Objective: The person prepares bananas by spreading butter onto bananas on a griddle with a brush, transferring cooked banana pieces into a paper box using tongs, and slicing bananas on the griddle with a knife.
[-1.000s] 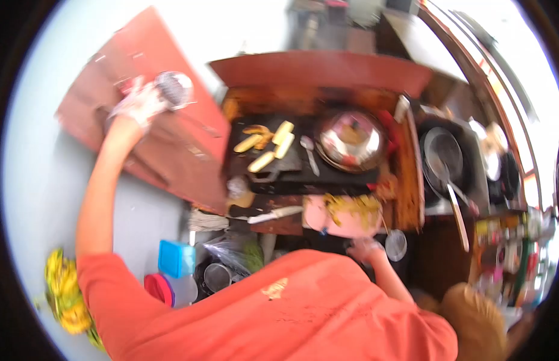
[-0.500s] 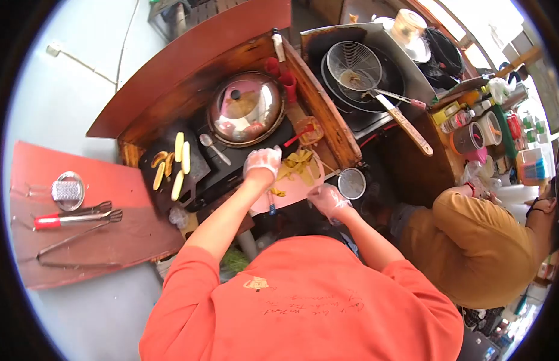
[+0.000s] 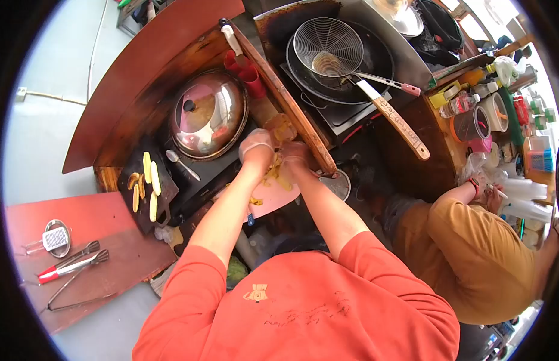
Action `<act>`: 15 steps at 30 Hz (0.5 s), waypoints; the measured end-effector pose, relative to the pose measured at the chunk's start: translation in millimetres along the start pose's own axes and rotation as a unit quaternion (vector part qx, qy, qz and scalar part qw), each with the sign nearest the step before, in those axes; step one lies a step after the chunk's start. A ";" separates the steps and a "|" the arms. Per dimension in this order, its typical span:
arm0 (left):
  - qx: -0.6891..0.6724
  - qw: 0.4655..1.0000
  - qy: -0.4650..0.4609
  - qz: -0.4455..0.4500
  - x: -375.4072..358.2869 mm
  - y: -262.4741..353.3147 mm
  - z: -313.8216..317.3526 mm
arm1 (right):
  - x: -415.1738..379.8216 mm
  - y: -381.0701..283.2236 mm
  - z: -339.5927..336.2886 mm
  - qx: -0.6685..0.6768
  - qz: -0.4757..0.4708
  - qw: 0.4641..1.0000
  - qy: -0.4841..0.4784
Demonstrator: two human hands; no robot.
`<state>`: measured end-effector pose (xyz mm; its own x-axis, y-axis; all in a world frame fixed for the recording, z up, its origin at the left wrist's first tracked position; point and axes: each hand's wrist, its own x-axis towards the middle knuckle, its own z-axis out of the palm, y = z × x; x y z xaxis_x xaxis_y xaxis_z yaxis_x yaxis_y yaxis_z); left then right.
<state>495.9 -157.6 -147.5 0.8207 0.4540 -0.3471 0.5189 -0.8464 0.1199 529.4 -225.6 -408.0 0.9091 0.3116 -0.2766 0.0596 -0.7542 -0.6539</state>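
My left hand (image 3: 257, 147) and my right hand (image 3: 295, 154), both in thin clear gloves, meet at the far end of a pink cutting board (image 3: 278, 198). Their fingers curl down onto a pile of yellow slices (image 3: 272, 175) lying on the board. A few loose slices (image 3: 256, 201) stay on the near part of the board. My orange sleeves fill the bottom of the view.
Left of the board are a lidded steel pan (image 3: 207, 114) and a black griddle (image 3: 162, 198) with banana pieces (image 3: 149, 180) and a spoon (image 3: 182, 163). Behind are a wok (image 3: 381, 57) with a wire skimmer (image 3: 327, 45). Tongs (image 3: 71, 265) lie on a red board (image 3: 117, 234). A person in mustard (image 3: 472, 259) crouches right.
My left hand left the grater on the red board and came to the pink board. Both hands have now closed together over the yellow slices. The view swung left.
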 end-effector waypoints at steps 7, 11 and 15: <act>-0.021 1.000 0.019 -0.011 22.3 -9.0 27.4 | -33.6 -35.1 -75.4 0.647 0.215 0.730 -0.046; -0.029 0.999 -0.040 -0.022 8.1 3.9 -0.8 | -48.3 -55.8 -97.7 0.664 0.187 0.723 -0.045; -0.016 0.997 -0.017 -0.076 -6.1 8.7 1.7 | -48.4 -39.6 -79.9 0.709 0.156 0.686 -0.048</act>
<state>495.0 -168.2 -146.0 0.7230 0.5665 -0.3955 0.6453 -0.7582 0.0935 516.0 -257.0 -312.5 0.7514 0.3502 -0.5592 -0.6540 0.5073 -0.5611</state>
